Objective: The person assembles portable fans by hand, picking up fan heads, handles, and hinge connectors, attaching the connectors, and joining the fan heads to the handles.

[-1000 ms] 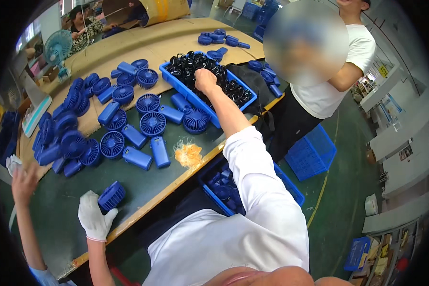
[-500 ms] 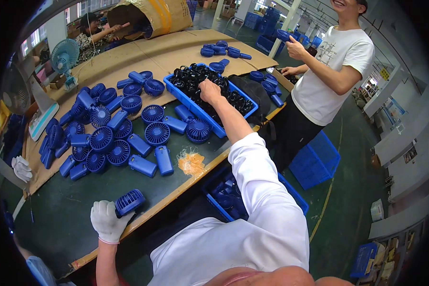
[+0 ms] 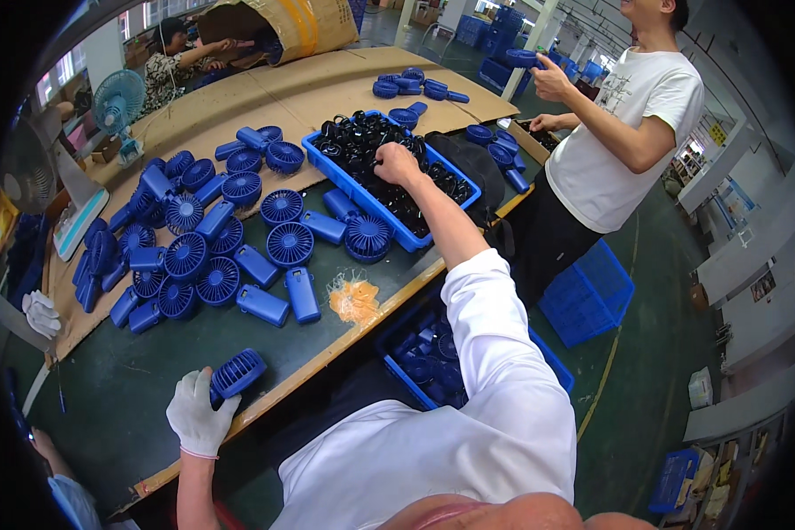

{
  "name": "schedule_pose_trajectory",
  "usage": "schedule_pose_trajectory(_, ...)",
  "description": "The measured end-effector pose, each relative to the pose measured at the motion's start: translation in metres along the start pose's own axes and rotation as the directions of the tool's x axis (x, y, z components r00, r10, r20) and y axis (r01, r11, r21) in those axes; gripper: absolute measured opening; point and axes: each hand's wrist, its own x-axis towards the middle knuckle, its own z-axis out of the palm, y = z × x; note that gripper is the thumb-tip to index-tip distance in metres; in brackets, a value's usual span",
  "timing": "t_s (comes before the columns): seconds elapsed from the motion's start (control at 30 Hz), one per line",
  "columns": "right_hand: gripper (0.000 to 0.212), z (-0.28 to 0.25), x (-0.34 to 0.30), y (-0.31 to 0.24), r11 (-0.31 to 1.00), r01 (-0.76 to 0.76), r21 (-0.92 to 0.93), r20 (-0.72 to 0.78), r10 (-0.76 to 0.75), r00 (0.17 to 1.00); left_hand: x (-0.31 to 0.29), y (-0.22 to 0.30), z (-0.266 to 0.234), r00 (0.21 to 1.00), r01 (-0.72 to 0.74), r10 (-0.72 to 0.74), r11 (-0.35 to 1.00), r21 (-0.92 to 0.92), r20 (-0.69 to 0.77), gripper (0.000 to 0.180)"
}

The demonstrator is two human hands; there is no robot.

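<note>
My left hand [image 3: 200, 413], in a white knitted glove, rests at the table's front edge, its thumb and fingers closed round the handle end of a blue handheld fan [image 3: 238, 373]. The fan's round slatted head points away to the right; the glove hides most of its handle. My bare right hand [image 3: 398, 165] reaches over a blue plastic tray [image 3: 362, 201] heaped with black looped pieces [image 3: 353, 141] that look like coiled cables. Its fingers are bent down into the heap, and what they pinch is hidden. Many more blue fans [image 3: 186, 256] lie piled left of the tray.
Cardboard [image 3: 265, 106] covers the table's far part, with a large carton [image 3: 314, 31] on its side there. A co-worker in a white shirt [image 3: 632, 132] stands right, holding a blue fan [image 3: 521, 58]. A blue crate [image 3: 587, 296] stands on the floor; another bin [image 3: 539, 349] sits below the edge.
My right hand has shifted slightly right within the tray. My left hand has turned a little, its fingers lifting along the fan. The co-worker has moved slightly to the right.
</note>
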Motion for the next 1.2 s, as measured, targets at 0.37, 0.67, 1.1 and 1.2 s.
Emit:
schedule_pose_trajectory(0.37, 0.019, -0.023, -0.024, -0.002, 0.891, -0.033, 0.452, 0.073, 0.0, 0.997, -0.003, -0.023, 0.003, 1.0, -0.008, 0.007, 0.999, 0.043, 0.03, 0.034)
schedule_pose_trajectory(0.67, 0.041, -0.047, -0.029, 0.014, 0.93, -0.097, 0.354, -0.015, 0.109, 0.994, -0.008, -0.031, 0.007, 0.995, -0.091, 0.093, 0.995, 0.031, -0.044, 0.037)
schedule_pose_trajectory(1.1, 0.013, -0.028, -0.227, -0.247, -0.026, -0.178, 0.984, 0.173, -0.138, 0.975, 0.011, 0.021, -0.001, 0.773, 0.254, -0.634, 0.327, -0.91, -0.012, 0.026)
schedule_pose_trajectory(1.2, 0.025, -0.019, -0.267, -0.269, -0.268, -0.241, 0.933, 0.162, -0.286, 0.944, 0.011, 0.05, 0.005, 0.801, 0.2, -0.594, 0.159, -0.967, 0.068, 0.027)
